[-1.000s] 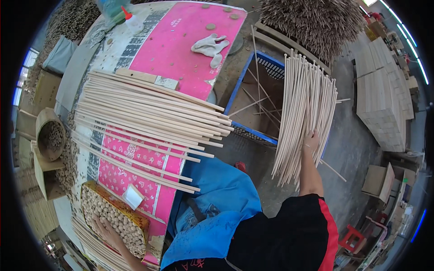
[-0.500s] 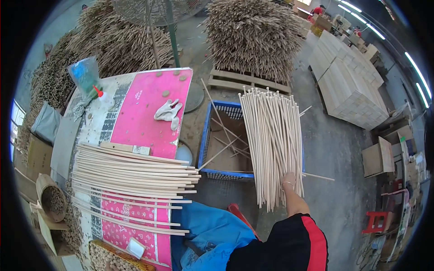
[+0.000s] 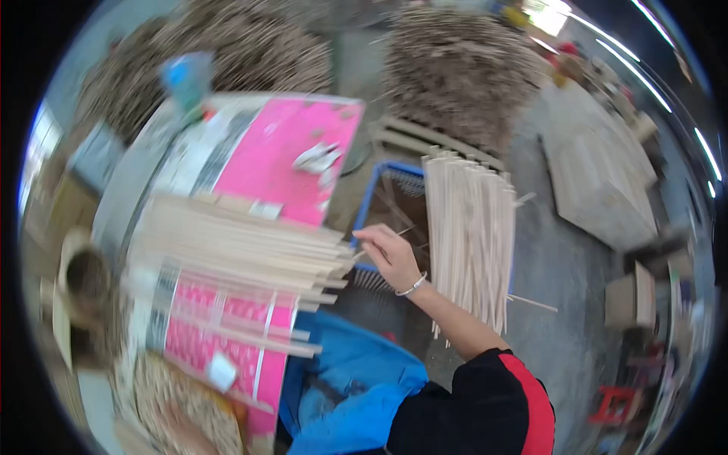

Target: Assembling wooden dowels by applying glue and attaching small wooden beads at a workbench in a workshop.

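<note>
My right hand (image 3: 390, 256), with a bangle on the wrist, hovers over the near left corner of a blue plastic crate (image 3: 369, 199). Its fingers are loosely bent and apart, close to the ends of pale wooden sticks (image 3: 243, 239) laid across the table, with nothing visible in them. At the lower left, my left hand (image 3: 186, 428) is over a box of small round wooden pieces (image 3: 163, 387); motion blur hides its fingers. A thick bundle of knob-ended sticks (image 3: 470, 235) lies across the crate's right side.
The pink-topped table (image 3: 284, 144) carries a white glove (image 3: 318, 157) and a small white block (image 3: 222, 371). Tall stick piles (image 3: 462, 76) stand behind. Stacked pale boards (image 3: 599, 167) and a red stool (image 3: 613, 406) are on the right.
My right hand has left the stick bundle on the crate and swung left toward the sticks on the table. The view has shifted, showing more of my left hand.
</note>
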Action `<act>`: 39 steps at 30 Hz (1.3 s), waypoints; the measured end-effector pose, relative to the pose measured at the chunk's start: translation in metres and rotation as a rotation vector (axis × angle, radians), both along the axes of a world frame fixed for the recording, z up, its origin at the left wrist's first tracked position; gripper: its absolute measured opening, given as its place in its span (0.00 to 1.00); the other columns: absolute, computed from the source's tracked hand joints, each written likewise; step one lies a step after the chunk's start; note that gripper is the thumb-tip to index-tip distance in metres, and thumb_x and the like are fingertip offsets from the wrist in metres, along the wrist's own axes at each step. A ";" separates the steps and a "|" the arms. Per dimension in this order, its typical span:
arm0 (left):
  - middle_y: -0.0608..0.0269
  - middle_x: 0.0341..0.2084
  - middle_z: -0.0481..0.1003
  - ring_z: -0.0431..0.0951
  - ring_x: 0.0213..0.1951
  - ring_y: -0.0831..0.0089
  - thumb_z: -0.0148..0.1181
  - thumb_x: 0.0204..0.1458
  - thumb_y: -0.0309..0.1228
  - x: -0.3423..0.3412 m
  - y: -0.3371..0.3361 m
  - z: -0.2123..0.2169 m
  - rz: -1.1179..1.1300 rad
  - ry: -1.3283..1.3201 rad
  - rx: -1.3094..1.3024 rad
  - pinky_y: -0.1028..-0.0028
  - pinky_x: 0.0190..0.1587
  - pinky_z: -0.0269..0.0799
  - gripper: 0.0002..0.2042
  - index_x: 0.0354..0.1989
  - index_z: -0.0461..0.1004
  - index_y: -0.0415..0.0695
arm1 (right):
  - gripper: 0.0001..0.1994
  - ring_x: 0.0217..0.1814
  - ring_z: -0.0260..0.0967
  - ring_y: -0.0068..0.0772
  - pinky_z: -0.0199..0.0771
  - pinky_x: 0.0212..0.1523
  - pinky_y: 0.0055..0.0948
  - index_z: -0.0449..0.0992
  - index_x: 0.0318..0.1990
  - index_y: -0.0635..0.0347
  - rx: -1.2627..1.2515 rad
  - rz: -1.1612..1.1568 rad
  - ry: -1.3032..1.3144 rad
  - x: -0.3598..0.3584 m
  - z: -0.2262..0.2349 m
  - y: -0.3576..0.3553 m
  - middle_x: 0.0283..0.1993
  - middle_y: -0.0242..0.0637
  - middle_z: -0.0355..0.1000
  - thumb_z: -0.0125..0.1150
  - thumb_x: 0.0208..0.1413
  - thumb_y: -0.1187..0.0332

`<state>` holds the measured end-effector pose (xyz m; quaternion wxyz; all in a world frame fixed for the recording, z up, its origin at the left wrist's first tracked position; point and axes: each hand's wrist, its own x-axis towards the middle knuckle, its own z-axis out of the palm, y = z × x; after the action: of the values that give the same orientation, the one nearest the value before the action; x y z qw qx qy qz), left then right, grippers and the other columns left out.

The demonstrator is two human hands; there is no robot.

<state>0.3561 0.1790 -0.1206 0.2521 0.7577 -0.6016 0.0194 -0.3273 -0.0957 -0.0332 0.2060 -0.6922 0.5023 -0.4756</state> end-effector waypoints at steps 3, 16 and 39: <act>0.50 0.51 0.76 0.75 0.53 0.58 0.51 0.65 0.31 -0.063 -0.053 0.022 0.148 -0.458 -0.187 0.65 0.59 0.70 0.15 0.55 0.76 0.38 | 0.10 0.39 0.74 0.32 0.74 0.38 0.29 0.79 0.47 0.61 0.099 0.176 0.042 0.047 0.012 -0.009 0.41 0.40 0.75 0.58 0.59 0.74; 0.65 0.39 0.78 0.77 0.41 0.79 0.60 0.61 0.26 -0.255 -0.052 0.108 0.156 1.369 -0.457 0.76 0.48 0.74 0.10 0.50 0.74 0.39 | 0.08 0.38 0.75 0.43 0.74 0.38 0.41 0.77 0.38 0.59 0.015 0.488 0.571 0.209 -0.035 0.010 0.36 0.40 0.74 0.65 0.52 0.68; 0.61 0.43 0.80 0.79 0.44 0.75 0.59 0.62 0.29 -0.258 -0.043 0.103 0.188 1.761 -0.460 0.74 0.52 0.74 0.13 0.53 0.75 0.39 | 0.06 0.33 0.71 0.30 0.70 0.34 0.28 0.75 0.39 0.65 -0.003 0.914 0.145 0.319 0.044 0.030 0.33 0.37 0.72 0.59 0.63 0.71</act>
<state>0.0977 0.1361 -0.0172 0.7619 0.4757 -0.1090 -0.4258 -0.0079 -0.0660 0.0103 0.3580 -0.8743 0.1582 -0.2871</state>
